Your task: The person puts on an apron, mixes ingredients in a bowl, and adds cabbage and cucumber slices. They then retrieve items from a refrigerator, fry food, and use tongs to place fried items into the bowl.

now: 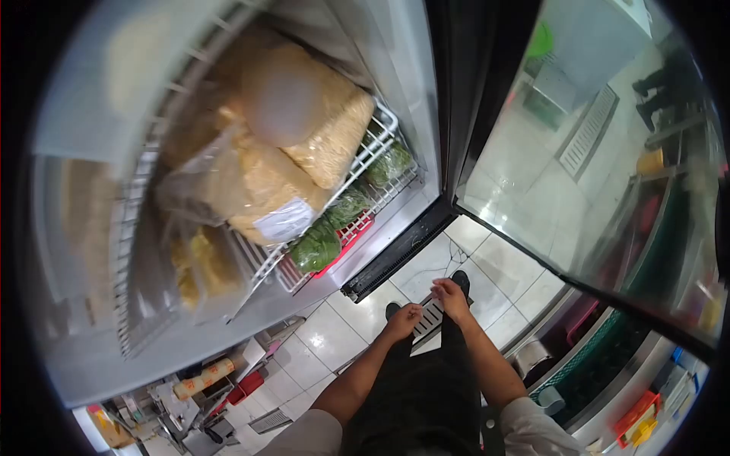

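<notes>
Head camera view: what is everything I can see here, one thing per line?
Fridge: one, pale interior, open, upper left.
Wire shelf: one, white, inside the fridge.
Bags of pale yellow food: at least two large clear ones, stacked on the shelf.
Bags of green leaves: about three, below the shelf's front edge, over a red tray.
Glass door: one, dark-framed, swung open at right.
Floor tiles: white, below.
Floor drain grate: one, white, just under the hands.
Left hand: empty, lowered in front of the body.
Right hand: empty, beside the left.
</notes>
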